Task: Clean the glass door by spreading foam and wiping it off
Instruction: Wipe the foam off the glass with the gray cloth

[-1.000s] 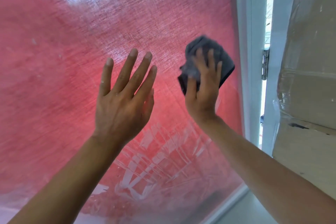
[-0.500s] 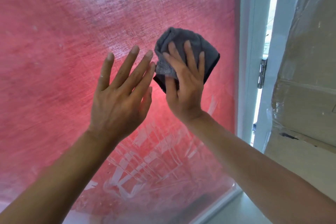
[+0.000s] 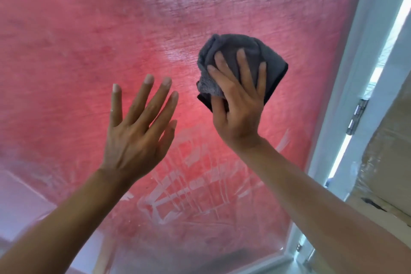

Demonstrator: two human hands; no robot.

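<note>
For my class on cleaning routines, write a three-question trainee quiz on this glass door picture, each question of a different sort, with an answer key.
1. True or false: the right hand presses a grey cloth against the glass door.
2. Multiple choice: where do the white foam streaks lie? A) above the cloth B) below both hands C) on the door frame
3. Fill in the missing word: the left hand holds nothing, and its fingers are spread ____.

Key: 1 true; 2 B; 3 open.
</note>
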